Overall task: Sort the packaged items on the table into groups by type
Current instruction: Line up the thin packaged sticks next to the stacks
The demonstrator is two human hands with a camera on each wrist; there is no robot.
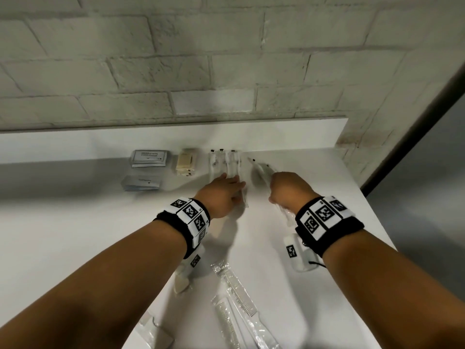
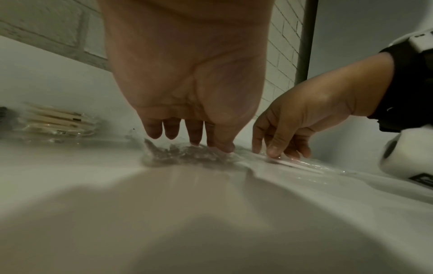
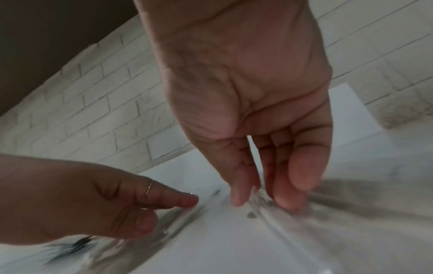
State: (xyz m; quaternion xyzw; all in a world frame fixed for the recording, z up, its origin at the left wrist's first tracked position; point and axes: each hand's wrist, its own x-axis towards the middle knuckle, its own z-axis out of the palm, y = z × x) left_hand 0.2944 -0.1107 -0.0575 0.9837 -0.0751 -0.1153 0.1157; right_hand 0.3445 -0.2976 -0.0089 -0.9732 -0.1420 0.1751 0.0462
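My right hand (image 1: 289, 188) pinches a wrapped toothbrush (image 1: 261, 172), long axis pointing away, beside the row (image 1: 225, 162) under my flat left hand (image 1: 224, 195).

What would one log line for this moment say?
left hand: pressing flat on clear-wrapped packets | right hand: pinching another clear packet | wrapped combs: unsorted near edge

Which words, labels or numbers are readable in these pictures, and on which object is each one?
"SHAMPOO WITH CONDITIONER": grey sachet stack at the back of the table.
Lower sachet stack: small print, too blurred to read.
Wristbands: square black-and-white marker codes, no words.
Clear wrapped packets: no readable text.
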